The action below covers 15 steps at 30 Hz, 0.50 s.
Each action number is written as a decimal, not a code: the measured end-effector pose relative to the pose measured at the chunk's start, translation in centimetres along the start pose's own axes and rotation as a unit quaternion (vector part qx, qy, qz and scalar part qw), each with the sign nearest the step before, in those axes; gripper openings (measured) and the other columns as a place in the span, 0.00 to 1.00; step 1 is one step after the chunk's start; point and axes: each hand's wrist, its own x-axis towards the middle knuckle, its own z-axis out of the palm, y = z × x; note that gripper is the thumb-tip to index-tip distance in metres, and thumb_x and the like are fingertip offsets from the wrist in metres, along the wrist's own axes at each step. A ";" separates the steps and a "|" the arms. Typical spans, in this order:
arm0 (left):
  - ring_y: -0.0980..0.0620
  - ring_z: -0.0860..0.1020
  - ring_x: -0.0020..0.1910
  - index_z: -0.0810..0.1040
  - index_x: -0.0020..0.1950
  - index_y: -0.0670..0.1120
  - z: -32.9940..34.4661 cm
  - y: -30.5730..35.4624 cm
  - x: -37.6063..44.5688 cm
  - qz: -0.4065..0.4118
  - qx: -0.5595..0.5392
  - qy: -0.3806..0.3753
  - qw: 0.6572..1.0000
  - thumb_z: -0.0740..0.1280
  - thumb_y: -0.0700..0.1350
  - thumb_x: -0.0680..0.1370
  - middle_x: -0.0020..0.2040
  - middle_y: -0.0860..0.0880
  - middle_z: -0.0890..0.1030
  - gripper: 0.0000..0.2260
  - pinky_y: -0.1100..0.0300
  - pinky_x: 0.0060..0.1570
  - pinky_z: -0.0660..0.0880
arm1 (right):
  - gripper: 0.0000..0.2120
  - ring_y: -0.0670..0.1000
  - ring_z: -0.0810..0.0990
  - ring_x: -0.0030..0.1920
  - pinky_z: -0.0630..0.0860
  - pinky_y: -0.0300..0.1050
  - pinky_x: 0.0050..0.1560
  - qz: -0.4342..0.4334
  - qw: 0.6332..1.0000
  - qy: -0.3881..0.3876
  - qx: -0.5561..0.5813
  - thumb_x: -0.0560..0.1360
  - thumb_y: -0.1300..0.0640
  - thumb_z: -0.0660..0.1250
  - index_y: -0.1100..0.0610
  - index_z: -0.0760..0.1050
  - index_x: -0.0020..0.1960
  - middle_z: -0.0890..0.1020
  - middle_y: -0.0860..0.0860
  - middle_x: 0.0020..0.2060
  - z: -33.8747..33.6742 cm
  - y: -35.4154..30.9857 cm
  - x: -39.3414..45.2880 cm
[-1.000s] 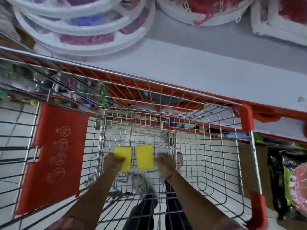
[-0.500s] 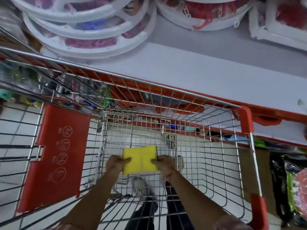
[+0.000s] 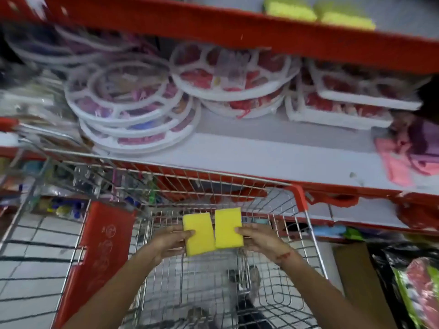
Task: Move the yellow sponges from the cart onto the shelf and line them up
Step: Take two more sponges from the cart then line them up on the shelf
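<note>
I hold two yellow sponges side by side above the wire cart (image 3: 306,233). My left hand (image 3: 169,241) grips the left sponge (image 3: 199,233) by its left edge. My right hand (image 3: 259,238) grips the right sponge (image 3: 228,227) by its right edge. The two sponges nearly touch. On the top red-edged shelf (image 3: 213,24), at the upper right, two more yellow sponges (image 3: 291,10) lie next to each other, blurred.
The middle shelf (image 3: 273,153) carries stacks of white round trays (image 3: 133,110) and rectangular trays (image 3: 344,108), with pink and purple cloths (image 3: 408,150) at the right. The cart's red child-seat flap (image 3: 104,245) hangs at the left. Packaged goods (image 3: 413,288) sit at the lower right.
Both hands have lifted the two sponges up from the cart's bottom and my view has tilted upward, so the top shelf with its sponges now shows.
</note>
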 end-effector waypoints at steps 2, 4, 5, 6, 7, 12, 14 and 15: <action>0.48 0.81 0.49 0.76 0.60 0.40 0.8 2.2 -1.6 0.021 -0.010 -0.027 0.999 0.73 0.41 0.72 0.51 0.44 0.83 0.17 0.59 0.42 0.80 | 0.20 0.57 0.83 0.56 0.80 0.51 0.56 -0.013 1.000 -0.004 0.021 0.71 0.57 0.73 0.63 0.77 0.60 0.84 0.59 0.56 -1.3 -1.7 -1.1; 0.51 0.80 0.44 0.76 0.58 0.42 2.0 5.0 -4.0 0.052 -0.008 -0.051 0.997 0.70 0.40 0.74 0.47 0.46 0.82 0.13 0.60 0.39 0.79 | 0.20 0.58 0.83 0.57 0.78 0.53 0.60 -0.044 0.999 0.004 0.029 0.71 0.57 0.73 0.64 0.77 0.60 0.84 0.59 0.56 -2.7 -4.2 -3.2; 0.51 0.80 0.44 0.76 0.58 0.42 2.4 6.2 -4.7 0.064 -0.008 -0.051 0.997 0.70 0.40 0.74 0.47 0.46 0.82 0.13 0.60 0.40 0.78 | 0.21 0.58 0.83 0.57 0.78 0.53 0.60 -0.055 0.998 0.006 0.030 0.71 0.57 0.73 0.64 0.76 0.61 0.84 0.58 0.56 -3.1 -5.3 -3.8; 0.51 0.80 0.44 0.77 0.58 0.42 2.8 7.2 -5.3 0.080 -0.002 -0.047 0.996 0.71 0.40 0.74 0.48 0.46 0.83 0.14 0.60 0.42 0.78 | 0.21 0.58 0.83 0.56 0.78 0.52 0.60 -0.066 0.997 0.006 0.033 0.71 0.57 0.73 0.64 0.77 0.61 0.84 0.58 0.56 -3.7 -6.1 -4.5; 0.51 0.81 0.45 0.77 0.59 0.42 3.2 8.7 -6.1 0.101 0.004 -0.048 0.994 0.72 0.41 0.73 0.50 0.45 0.83 0.15 0.59 0.43 0.78 | 0.20 0.57 0.83 0.55 0.79 0.50 0.58 -0.086 0.996 0.006 0.030 0.71 0.57 0.72 0.63 0.77 0.61 0.84 0.58 0.55 -4.4 -7.5 -5.6; 0.50 0.81 0.47 0.78 0.58 0.42 5.4 14.3 -9.9 0.160 0.015 -0.075 0.984 0.72 0.42 0.72 0.51 0.45 0.83 0.15 0.59 0.41 0.78 | 0.19 0.54 0.84 0.51 0.82 0.44 0.50 -0.155 0.988 0.008 0.026 0.70 0.55 0.73 0.63 0.80 0.58 0.85 0.58 0.52 -6.9 -12.5 -9.4; 0.49 0.82 0.47 0.79 0.56 0.42 6.5 16.7 -11.2 0.183 0.023 -0.081 0.979 0.73 0.43 0.72 0.53 0.44 0.83 0.14 0.58 0.43 0.79 | 0.18 0.54 0.84 0.53 0.82 0.45 0.51 -0.183 0.983 0.013 0.013 0.71 0.54 0.72 0.62 0.80 0.57 0.85 0.57 0.53 -8.3 -14.8 -11.3; 0.49 0.82 0.47 0.79 0.56 0.42 6.9 17.7 -11.7 0.192 0.032 -0.084 0.977 0.73 0.43 0.71 0.52 0.45 0.84 0.15 0.58 0.42 0.80 | 0.16 0.53 0.85 0.51 0.82 0.43 0.48 -0.193 0.981 0.014 0.008 0.72 0.55 0.71 0.61 0.81 0.57 0.86 0.56 0.52 -8.8 -15.7 -12.1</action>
